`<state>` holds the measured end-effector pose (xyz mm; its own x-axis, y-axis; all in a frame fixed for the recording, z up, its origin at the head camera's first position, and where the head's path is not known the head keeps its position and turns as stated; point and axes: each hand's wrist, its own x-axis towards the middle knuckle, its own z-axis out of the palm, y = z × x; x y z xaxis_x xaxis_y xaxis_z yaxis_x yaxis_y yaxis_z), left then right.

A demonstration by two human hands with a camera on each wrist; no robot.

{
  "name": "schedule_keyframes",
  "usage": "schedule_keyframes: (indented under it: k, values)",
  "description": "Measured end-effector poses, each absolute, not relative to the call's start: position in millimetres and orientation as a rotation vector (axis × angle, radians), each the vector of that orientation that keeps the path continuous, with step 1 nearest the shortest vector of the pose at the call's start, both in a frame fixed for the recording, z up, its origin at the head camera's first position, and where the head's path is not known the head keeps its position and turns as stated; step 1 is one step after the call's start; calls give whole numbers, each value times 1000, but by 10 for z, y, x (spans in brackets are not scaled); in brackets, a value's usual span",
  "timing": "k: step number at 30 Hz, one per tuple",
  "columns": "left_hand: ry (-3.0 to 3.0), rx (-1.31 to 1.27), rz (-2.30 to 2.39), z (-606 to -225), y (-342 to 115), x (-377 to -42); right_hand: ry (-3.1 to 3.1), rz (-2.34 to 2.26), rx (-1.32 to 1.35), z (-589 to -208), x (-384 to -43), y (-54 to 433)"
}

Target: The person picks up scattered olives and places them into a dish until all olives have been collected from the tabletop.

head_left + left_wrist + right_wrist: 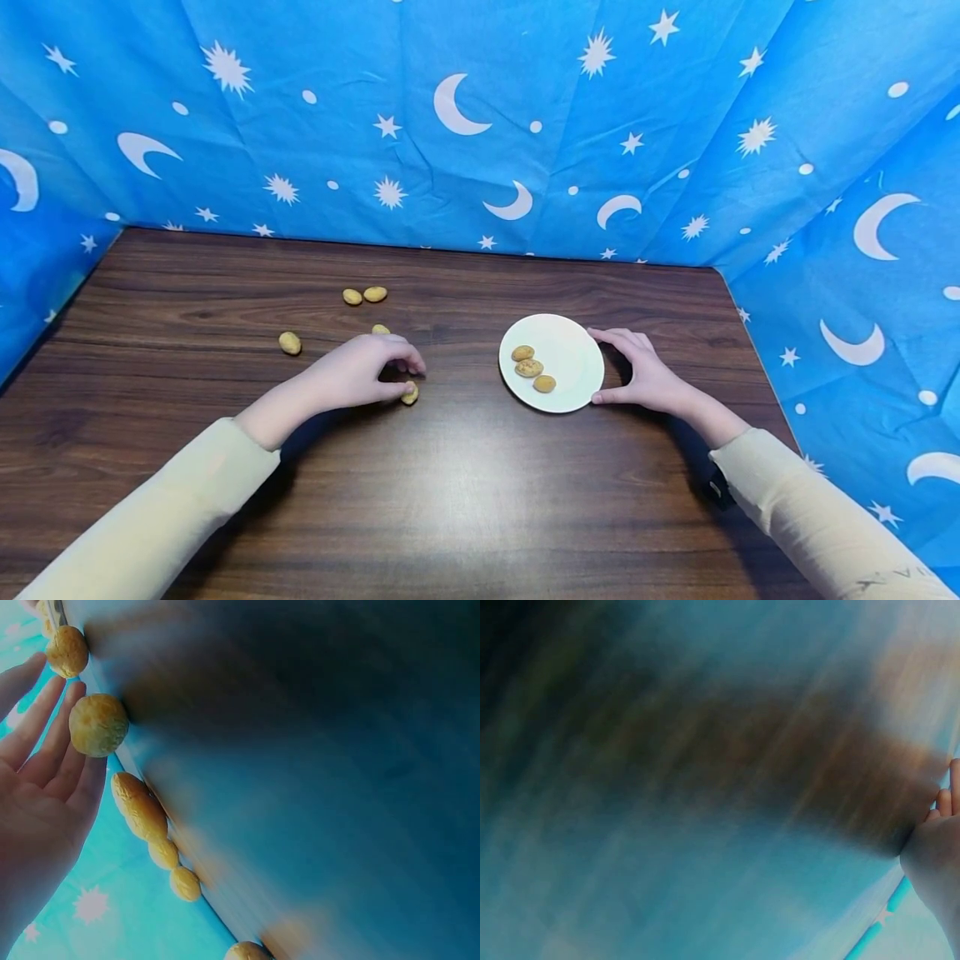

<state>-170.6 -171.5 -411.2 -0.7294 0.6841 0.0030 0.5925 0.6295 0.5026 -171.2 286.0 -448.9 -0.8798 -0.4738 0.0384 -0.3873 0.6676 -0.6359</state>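
Note:
My left hand is low over the table, its thumb at a small yellow-brown potato. The other fingertips arch past that potato, visibly apart from it. In the left wrist view the fingers of this hand are spread, with one potato by the fingertips and another in front of the fingers. A white plate carries three potatoes on its left half. Along the plate's right rim my right hand rests with thumb and fingers spread wide. The right wrist view shows only part of this hand.
Two potatoes lie side by side farther back, and one lies at the left. Another potato is partly hidden behind the left hand. A blue cloth with moons and stars borders the dark wooden table.

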Motion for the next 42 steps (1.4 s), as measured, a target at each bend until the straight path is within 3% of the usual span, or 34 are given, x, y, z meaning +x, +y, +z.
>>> schedule_keyframes:
  k: [27, 42]
  values:
    - [2606, 1069, 682, -4149, -1750, -1677, 2750, -998, -711, -4463, -1695, 2841]
    - [2656, 1096, 711, -4081, -1548, -1718, 2744, -994, -684, -4500, -1698, 2845]
